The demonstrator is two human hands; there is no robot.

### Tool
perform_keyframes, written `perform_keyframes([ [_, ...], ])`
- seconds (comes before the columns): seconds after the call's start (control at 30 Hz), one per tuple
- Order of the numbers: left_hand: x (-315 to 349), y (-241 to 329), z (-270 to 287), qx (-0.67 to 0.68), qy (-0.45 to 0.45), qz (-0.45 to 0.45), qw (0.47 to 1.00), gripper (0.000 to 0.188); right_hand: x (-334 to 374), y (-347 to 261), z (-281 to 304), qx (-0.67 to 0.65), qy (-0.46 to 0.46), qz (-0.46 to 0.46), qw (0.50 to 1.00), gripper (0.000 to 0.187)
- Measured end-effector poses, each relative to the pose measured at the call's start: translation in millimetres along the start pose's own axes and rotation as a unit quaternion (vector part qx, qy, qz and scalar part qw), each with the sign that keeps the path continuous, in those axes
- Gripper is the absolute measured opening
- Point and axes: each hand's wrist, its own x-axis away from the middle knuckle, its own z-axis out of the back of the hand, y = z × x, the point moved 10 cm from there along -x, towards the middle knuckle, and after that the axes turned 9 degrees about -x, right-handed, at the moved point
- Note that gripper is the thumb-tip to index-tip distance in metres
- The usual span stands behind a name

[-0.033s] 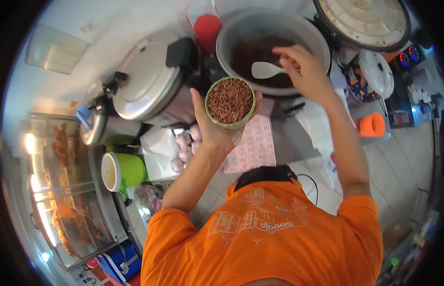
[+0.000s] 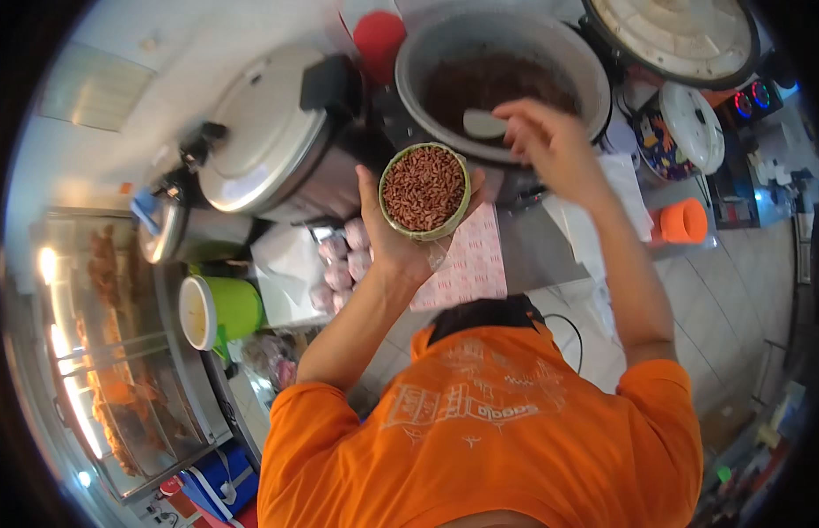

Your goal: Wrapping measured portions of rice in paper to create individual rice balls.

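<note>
Bowl nearly full, scoop in the pot

Reddish grain is filling the one small green bowl [image 2: 424, 191] to its rim at upper centre; the left hand [image 2: 401, 242] is cupping it from below. The right hand [image 2: 550, 141] is gripping one white scoop [image 2: 484, 124] inside the one open pot [image 2: 502, 75], where more grain is waiting. Two hands, two closed cookers alongside.

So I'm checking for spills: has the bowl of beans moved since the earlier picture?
No. The bowl sits at the same spot beside the pot.
</note>
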Motion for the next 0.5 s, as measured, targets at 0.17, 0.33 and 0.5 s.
perform_keyframes([
  [0.17, 8.5, -78.6, 142.4, -0.135, 0.164, 0.024, 0.977, 0.079, 171.9, 145.8, -151.2, -0.402, 0.071, -0.408, 0.817, 0.038],
  [0.33, 8.7, -109.4, 280.6, -0.413, 0.233, 0.01, 0.881, 0.068, 225.3, 199.5, -222.6, -0.757, 0.053, -0.356, 0.546, 0.056],
  [0.5, -19.0, -7.3, 281.1, -0.488, 0.2, -0.173, 0.831, 0.033, 198.2, 232.7, -188.8, -0.405, 0.169, -0.388, 0.81, 0.058],
])
